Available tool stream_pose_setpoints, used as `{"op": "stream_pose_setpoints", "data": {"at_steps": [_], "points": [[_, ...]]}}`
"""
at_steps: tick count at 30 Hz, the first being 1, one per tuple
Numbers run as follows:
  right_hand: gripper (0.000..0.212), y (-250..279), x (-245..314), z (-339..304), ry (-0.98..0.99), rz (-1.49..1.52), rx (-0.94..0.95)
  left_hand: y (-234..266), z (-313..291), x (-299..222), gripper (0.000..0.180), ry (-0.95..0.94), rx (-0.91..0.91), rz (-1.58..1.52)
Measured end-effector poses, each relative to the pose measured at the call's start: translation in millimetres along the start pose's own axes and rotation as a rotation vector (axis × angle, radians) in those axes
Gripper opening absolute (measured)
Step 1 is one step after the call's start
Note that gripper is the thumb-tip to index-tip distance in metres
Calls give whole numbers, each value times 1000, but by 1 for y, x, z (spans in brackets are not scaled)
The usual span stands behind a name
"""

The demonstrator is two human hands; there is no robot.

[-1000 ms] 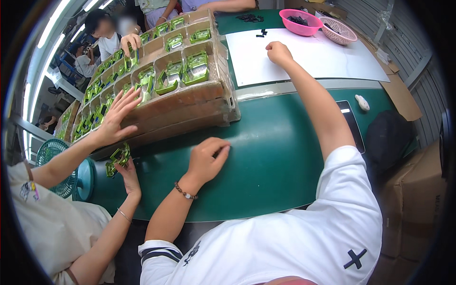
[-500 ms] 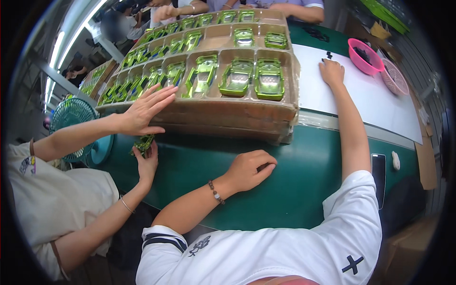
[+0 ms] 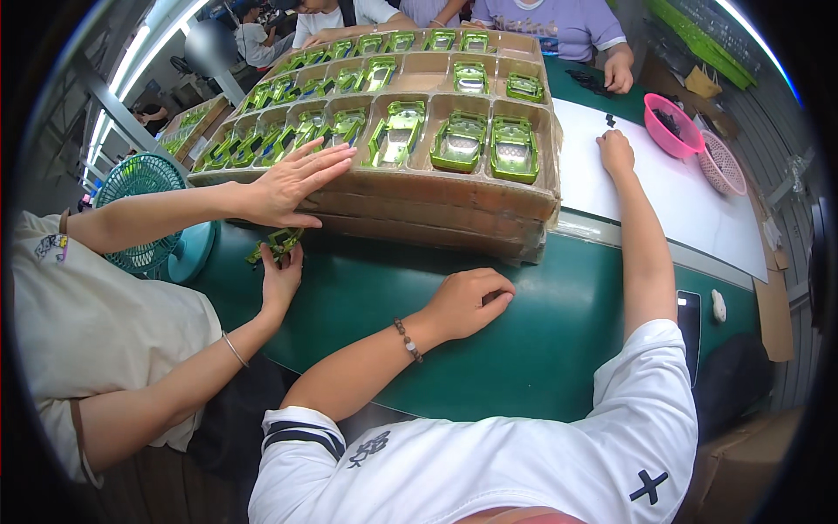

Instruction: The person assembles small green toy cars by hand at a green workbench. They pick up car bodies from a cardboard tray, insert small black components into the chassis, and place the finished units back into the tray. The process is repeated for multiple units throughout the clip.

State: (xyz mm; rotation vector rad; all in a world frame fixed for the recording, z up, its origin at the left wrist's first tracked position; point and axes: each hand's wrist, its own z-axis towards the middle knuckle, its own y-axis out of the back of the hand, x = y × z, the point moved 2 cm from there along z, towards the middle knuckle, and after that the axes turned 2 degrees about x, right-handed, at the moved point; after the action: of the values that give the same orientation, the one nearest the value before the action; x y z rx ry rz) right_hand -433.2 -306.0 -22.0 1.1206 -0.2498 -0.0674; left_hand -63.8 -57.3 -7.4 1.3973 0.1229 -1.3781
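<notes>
My left hand (image 3: 471,303) is loosely closed just above the green tabletop (image 3: 419,367), its thumb near the curled fingers. Whether anything lies inside it is hidden. Out on a white sheet (image 3: 672,188), my right hand (image 3: 616,150) has its fingers drawn together, with a small dark bit at the fingertips that looks like a small black part. Just beyond them lie small black parts (image 3: 610,120). A box topped with a moulded tray (image 3: 367,196) stands ahead of my left hand. Its compartments hold several shiny green toy car bodies (image 3: 515,148).
At left, a co-worker's hands (image 3: 284,188) hold a green car body (image 3: 278,247) near a teal fan (image 3: 140,201). A pink bowl (image 3: 674,127) of black parts and a pink basket (image 3: 723,163) stand right. A phone (image 3: 689,336) lies by my right arm. People sit opposite.
The view has tilted up a little, showing more of the people opposite and one's hand beside black parts. My right fingertips are slightly farther from the black parts on the sheet.
</notes>
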Motion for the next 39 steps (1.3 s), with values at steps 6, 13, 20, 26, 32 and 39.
{"op": "stream_pose_setpoints", "data": {"at_steps": [6,13,20,26,32,39], "points": [[25,1,-9,-17,-44,71,-100,-2,-2,2,13,-38,-6,-14],[23,10,-10,-38,-1,47,-62,-1,-1,-3,13,4,44,13],[30,6,-8,-29,-113,65,-99,-1,-1,-3,15,-13,48,34],[39,28,61,-29,-369,1131,-209,7,-2,-8,12,-3,-221,-140],[39,109,148,-112,-263,1574,196,9,-6,6,11,56,-175,-109],[19,84,128,-177,-365,1667,-336,7,-12,0,13,35,-124,-115]]}}
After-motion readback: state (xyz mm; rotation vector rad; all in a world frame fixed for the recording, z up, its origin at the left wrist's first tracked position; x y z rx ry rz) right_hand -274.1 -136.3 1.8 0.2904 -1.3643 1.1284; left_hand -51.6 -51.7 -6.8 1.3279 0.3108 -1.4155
